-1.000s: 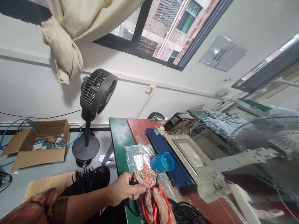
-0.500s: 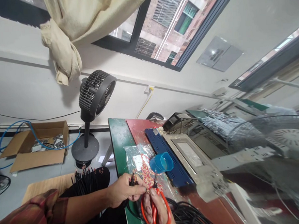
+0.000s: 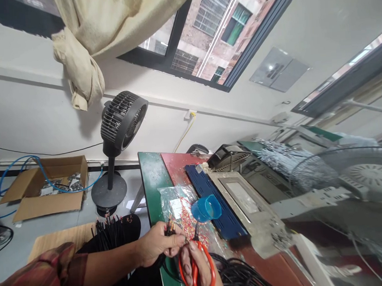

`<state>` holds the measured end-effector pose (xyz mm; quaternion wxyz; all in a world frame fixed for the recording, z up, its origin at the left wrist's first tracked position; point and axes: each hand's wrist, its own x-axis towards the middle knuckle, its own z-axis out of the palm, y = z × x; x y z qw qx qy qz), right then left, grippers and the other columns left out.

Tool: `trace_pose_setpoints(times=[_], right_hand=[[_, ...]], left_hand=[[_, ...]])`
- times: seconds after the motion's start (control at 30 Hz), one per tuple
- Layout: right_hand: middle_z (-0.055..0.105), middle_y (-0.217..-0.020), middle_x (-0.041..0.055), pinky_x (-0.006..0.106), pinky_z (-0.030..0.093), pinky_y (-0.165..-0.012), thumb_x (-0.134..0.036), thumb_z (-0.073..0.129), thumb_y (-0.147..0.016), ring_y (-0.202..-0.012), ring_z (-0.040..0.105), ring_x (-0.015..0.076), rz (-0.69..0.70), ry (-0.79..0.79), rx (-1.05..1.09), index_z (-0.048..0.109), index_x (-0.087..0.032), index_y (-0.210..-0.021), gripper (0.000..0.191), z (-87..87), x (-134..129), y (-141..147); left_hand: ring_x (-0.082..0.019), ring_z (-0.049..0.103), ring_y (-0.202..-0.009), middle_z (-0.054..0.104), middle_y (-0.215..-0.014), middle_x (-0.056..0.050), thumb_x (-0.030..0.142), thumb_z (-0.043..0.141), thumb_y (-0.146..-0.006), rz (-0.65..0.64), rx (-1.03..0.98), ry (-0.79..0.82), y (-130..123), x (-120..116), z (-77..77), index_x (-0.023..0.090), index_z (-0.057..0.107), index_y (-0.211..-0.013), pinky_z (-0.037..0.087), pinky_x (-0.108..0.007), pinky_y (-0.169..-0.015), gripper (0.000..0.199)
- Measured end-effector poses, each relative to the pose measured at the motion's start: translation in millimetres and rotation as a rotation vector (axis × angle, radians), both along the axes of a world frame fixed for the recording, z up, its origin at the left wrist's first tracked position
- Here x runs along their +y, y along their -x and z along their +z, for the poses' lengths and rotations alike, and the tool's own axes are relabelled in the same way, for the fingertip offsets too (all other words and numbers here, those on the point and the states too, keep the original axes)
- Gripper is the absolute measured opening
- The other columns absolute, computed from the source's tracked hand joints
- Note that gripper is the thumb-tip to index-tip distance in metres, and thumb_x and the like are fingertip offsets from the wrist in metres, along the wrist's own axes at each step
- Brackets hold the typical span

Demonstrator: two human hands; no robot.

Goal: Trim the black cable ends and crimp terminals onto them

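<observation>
My left hand (image 3: 160, 244) is closed round several black cables (image 3: 169, 229) whose stripped, coloured wire ends stick up above the fingers. Beside it, my right hand (image 3: 199, 264) holds orange-handled scissors (image 3: 213, 272), with fingers through the loops and the dark blades pointing up. The fingertips of both hands meet or nearly meet at a small wire end, too small to make out. Just beyond them, many red and yellow bits (image 3: 187, 215) lie on a clear plastic bag (image 3: 164, 197), next to a blue cup (image 3: 206, 208).
Black cables (image 3: 243, 279) are coiled on the table (image 3: 150, 176) at the right. More cut cables (image 3: 108, 231) rest by my lap. A blue-edged machine (image 3: 235, 196), a standing fan (image 3: 124, 121), a blurred large fan (image 3: 370, 178) and an open carton (image 3: 48, 205) surround the area.
My right hand and the scissors have shifted slightly left, and the blades have tilted a little. My left hand has barely moved.
</observation>
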<state>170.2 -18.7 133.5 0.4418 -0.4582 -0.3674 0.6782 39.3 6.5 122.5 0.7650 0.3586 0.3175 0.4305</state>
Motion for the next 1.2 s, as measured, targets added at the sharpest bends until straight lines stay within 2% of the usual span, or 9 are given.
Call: trace_pose_setpoints(times=[0.27,0.53,0.6,0.7,0.77,0.83,0.97,1.1,1.2], right_hand=[[0.045,-0.042,-0.0035,0.018,0.024,-0.038,-0.054,0.07,-0.065,-0.036,0.037,0.0054,-0.038,0.028,-0.068,0.049,-0.016,-0.051,0.046,-5.4,2,-3],[0.046,-0.039,-0.0037,0.019,0.029,-0.038,-0.058,0.063,-0.069,-0.036,0.039,0.0069,-0.152,-0.03,-0.18,0.05,-0.017,-0.05,0.047,-6.5,2,-4],[0.052,-0.044,-0.0021,0.021,0.034,-0.041,-0.055,0.064,-0.069,-0.04,0.045,0.0093,-0.26,-0.179,-0.408,0.056,-0.016,-0.055,0.043,-8.9,2,-7],[0.065,-0.062,0.002,0.025,0.044,-0.059,-0.038,0.069,-0.072,-0.055,0.057,0.0144,-0.391,-0.707,-0.761,0.067,-0.017,-0.071,0.021,-14.6,2,-13],[0.068,-0.075,0.0049,0.026,0.044,-0.069,-0.024,0.063,-0.079,-0.066,0.06,0.0165,-0.322,-1.077,-0.894,0.069,-0.018,-0.087,0.012,-18.2,2,-17],[0.067,-0.077,0.007,0.027,0.043,-0.067,-0.017,0.05,-0.086,-0.067,0.059,0.0171,-0.177,-1.324,-1.023,0.065,-0.018,-0.104,0.024,-20.0,3,-20],[0.064,-0.071,0.0078,0.032,0.039,-0.062,-0.016,0.041,-0.089,-0.061,0.055,0.0197,0.011,-1.568,-1.35,0.059,-0.018,-0.118,0.034,-15.9,2,-22],[0.064,-0.07,0.0081,0.034,0.038,-0.062,-0.011,0.041,-0.087,-0.064,0.057,0.0213,0.062,-1.67,-1.542,0.068,-0.02,-0.102,0.033,-10.7,-1,-22],[0.065,-0.072,0.0085,0.034,0.04,-0.065,-0.009,0.044,-0.085,-0.067,0.058,0.0214,0.067,-1.711,-1.486,0.071,-0.02,-0.092,0.03,-14.6,-2,-24]], left_hand=[[-0.003,0.03,-0.04,0.042,-0.044,0.007,0.051,0.072,-0.062,0.012,-0.034,0.023,1,-1,0.9,0.01,0.058,-0.078,0.016,-0.019,-0.041,0.046],[-0.003,0.033,-0.041,0.043,-0.045,0.006,0.047,0.073,-0.062,0.005,-0.042,0.038,1,-3,0.7,0.009,0.059,-0.078,0.018,-0.019,-0.042,0.043],[-0.004,0.037,-0.043,0.046,-0.047,0.005,0.044,0.075,-0.061,0.035,-0.081,0.072,0,-2,0.6,0.009,0.059,-0.079,0.024,-0.019,-0.044,0.043],[-0.008,0.049,-0.053,0.055,-0.058,0.002,0.037,0.082,-0.051,0.079,-0.163,0.273,1,1,-0.1,0.012,0.056,-0.078,0.037,-0.022,-0.055,0.045],[-0.013,0.055,-0.063,0.058,-0.065,0.0,0.034,0.085,-0.044,0.099,-0.219,0.418,3,2,-1.0,0.015,0.055,-0.077,0.043,-0.028,-0.062,0.048],[-0.016,0.056,-0.068,0.059,-0.069,-0.003,0.033,0.086,-0.043,0.107,-0.247,0.494,5,4,-1.9,0.015,0.057,-0.074,0.044,-0.032,-0.064,0.046],[-0.015,0.054,-0.065,0.061,-0.075,-0.008,0.035,0.079,-0.057,0.016,-0.25,0.546,6,5,-3.0,0.013,0.059,-0.065,0.042,-0.029,-0.057,0.031],[-0.013,0.055,-0.064,0.061,-0.071,-0.008,0.031,0.071,-0.07,-0.05,-0.322,0.564,4,4,-4.9,0.01,0.061,-0.06,0.044,-0.027,-0.064,0.025],[-0.013,0.057,-0.066,0.062,-0.07,-0.009,0.027,0.072,-0.069,-0.069,-0.383,0.613,3,4,-5.7,0.008,0.06,-0.062,0.045,-0.025,-0.07,0.023]])
